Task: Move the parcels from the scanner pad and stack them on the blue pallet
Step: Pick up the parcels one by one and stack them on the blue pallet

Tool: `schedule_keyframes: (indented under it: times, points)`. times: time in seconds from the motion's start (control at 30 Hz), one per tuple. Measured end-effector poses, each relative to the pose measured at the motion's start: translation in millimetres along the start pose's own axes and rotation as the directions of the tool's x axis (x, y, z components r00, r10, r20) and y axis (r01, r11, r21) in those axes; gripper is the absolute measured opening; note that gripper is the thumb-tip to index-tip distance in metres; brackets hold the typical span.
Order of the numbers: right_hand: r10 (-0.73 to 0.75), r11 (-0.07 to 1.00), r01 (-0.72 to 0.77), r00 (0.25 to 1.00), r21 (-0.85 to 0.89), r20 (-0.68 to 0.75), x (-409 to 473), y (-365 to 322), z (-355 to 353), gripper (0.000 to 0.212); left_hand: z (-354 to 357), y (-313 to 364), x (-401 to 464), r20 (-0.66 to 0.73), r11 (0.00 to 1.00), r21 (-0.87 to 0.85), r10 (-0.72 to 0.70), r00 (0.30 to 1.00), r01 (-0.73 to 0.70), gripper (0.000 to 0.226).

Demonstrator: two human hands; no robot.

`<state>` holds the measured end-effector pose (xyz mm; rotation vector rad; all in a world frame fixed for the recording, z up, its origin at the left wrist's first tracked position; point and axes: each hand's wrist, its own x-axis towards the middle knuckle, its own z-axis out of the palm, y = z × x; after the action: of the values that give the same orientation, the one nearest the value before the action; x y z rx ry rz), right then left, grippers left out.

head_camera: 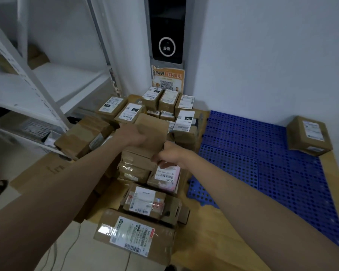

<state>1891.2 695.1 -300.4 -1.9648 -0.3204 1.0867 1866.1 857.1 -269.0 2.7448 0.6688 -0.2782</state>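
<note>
Both hands (134, 134) on box (151, 132)

Dim, bluish, even light with soft shadows. Wide-angle bending bows the shelf (27, 79) at the left edge. Glare glints on taped labels (132, 234); everything is slightly soft.

You have a plain brown cardboard parcel (151, 132) lifted at 12 o'clock, above the labelled pile of parcels (145, 204). At 3 o'clock lies the perforated blue pallet (262, 173), carrying one taped box (309, 138) at its far corner.
</note>
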Motion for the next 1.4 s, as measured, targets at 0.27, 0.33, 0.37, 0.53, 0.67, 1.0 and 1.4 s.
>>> schedule_keyframes:
  times: [0.27, 0.33, 0.37, 0.53, 0.67, 1.0, 1.4]
  points:
    - [0.007, 0.993, 0.006, 0.994, 0.122, -0.108, -69, 21, -68, 0.059, -22, 89, -16, 0.090, 0.993, -0.085, 0.092, 0.992, -0.084, 0.039]
    - [0.011, 0.988, 0.013, 0.988, 0.155, -0.155, -89, 34, -87, 0.069, -18, 119, -20, 0.101, 0.987, -0.072, 0.151, 0.983, -0.144, 0.043]
    - [0.016, 0.986, 0.015, 0.983, 0.166, -0.183, -99, 41, -97, 0.070, -15, 134, -22, 0.113, 0.981, -0.073, 0.188, 0.976, -0.180, 0.045]
    - [0.094, 0.990, -0.052, 0.938, 0.133, -0.332, -143, 91, -149, 0.080, 19, 209, -33, 0.167, 0.915, -0.210, 0.379, 0.910, -0.343, 0.046]
    - [0.156, 0.984, -0.105, 0.897, 0.143, -0.413, -168, 132, -192, 0.083, 43, 267, -42, 0.290, 0.894, -0.214, 0.442, 0.849, -0.393, 0.052]
    - [0.175, 0.983, -0.178, 0.829, 0.046, -0.532, -190, 218, -303, 0.085, 108, 383, -29, 0.457, 0.892, -0.306, 0.445, 0.770, -0.334, 0.105]
    - [0.113, 0.980, -0.185, 0.833, -0.080, -0.542, -153, 287, -392, 0.084, 172, 467, 8, 0.370, 0.909, -0.176, 0.416, 0.831, -0.377, 0.108]
